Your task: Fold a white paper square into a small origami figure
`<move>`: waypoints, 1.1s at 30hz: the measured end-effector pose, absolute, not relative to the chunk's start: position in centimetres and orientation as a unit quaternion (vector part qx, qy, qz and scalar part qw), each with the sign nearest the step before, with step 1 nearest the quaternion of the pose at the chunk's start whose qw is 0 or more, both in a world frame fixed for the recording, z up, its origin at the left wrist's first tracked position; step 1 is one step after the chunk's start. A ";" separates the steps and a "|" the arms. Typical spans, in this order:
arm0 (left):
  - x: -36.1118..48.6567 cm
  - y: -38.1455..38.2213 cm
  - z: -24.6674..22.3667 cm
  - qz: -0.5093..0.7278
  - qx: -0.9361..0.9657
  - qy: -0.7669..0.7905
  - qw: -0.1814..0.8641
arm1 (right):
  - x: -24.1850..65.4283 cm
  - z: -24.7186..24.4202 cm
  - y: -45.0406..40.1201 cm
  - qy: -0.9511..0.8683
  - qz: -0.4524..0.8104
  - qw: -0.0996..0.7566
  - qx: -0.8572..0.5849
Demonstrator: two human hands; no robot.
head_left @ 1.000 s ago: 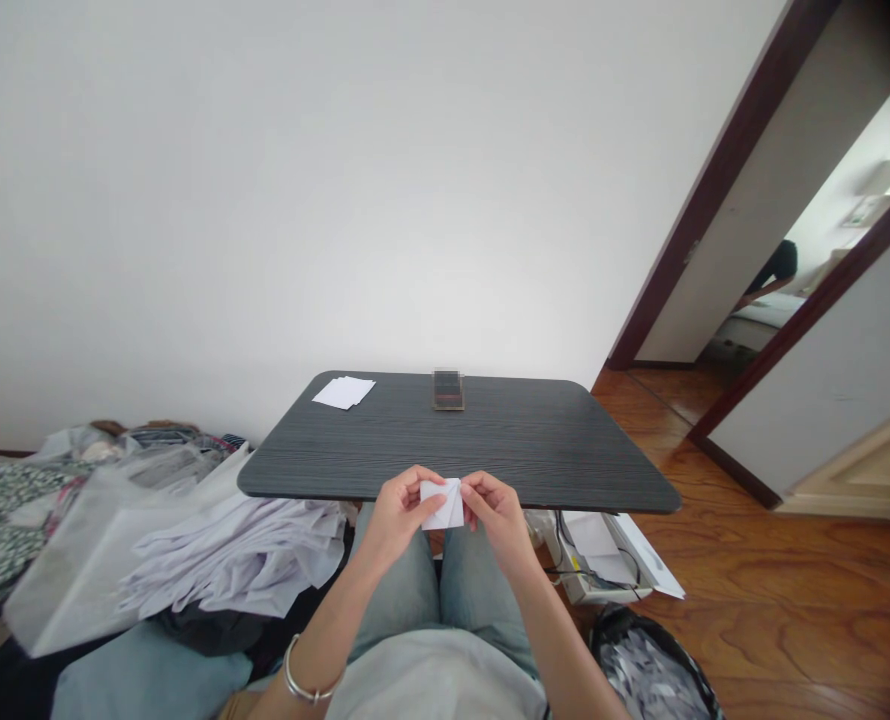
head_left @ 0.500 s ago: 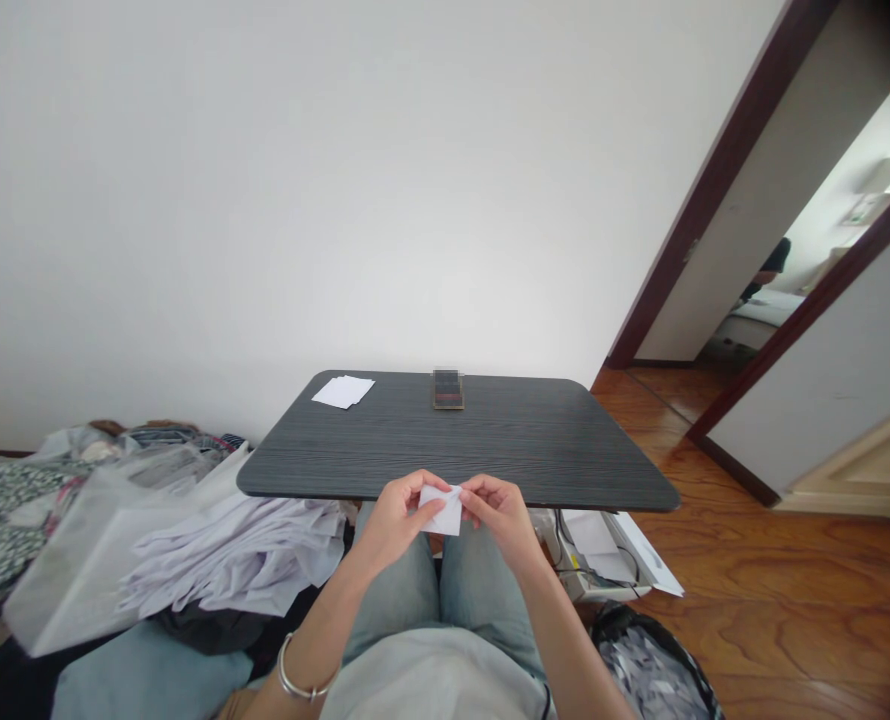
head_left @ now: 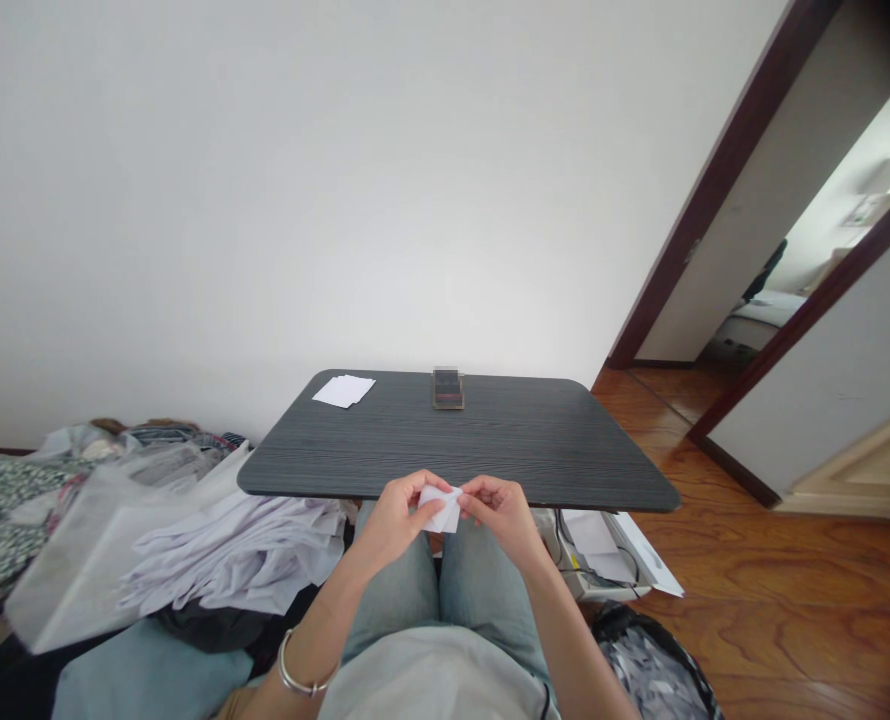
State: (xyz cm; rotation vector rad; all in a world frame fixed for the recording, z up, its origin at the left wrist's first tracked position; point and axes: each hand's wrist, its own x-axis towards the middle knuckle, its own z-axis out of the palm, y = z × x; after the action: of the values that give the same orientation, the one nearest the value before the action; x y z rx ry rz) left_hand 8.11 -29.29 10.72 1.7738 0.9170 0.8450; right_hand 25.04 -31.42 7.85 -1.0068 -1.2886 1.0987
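Between both hands, just off the near edge of the dark table [head_left: 445, 440], is a small folded piece of white paper [head_left: 442, 514]. My left hand [head_left: 402, 515] pinches its left side between thumb and fingers. At its upper right corner, my right hand [head_left: 494, 508] grips the paper with thumb and fingertips. The fingers partly cover the folds. On the far left of the table lies a small stack of white paper sheets [head_left: 344, 391]. A dark flat object [head_left: 448, 390], blurred at its top, lies at the table's back edge.
White cloth [head_left: 242, 550] and other clothes are heaped on the left. Right of my legs, a white box [head_left: 595, 560] holds papers and cables. A black bag [head_left: 659, 670] of paper scraps stands below it. Behind the table rises a white wall [head_left: 430, 190].
The paper's lower edge has tilted slightly and its lower right corner has shifted a little left and up. Both hands stay almost in place, still gripping it.
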 end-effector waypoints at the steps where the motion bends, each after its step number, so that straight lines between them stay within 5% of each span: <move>1: 8.1 -29.2 10.7 0.342 0.729 0.377 0.459 | 25.0 7.8 -31.4 -0.546 0.462 0.551 -0.431; 33: 9.1 -29.7 10.5 0.386 0.717 0.374 0.444 | 24.5 8.1 -31.5 -0.526 0.468 0.563 -0.433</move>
State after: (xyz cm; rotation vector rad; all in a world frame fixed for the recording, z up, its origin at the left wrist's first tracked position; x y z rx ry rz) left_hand 9.06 -29.66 10.54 1.7780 0.9271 0.9563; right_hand 24.51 -31.54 8.09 -1.0202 -1.2381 1.1028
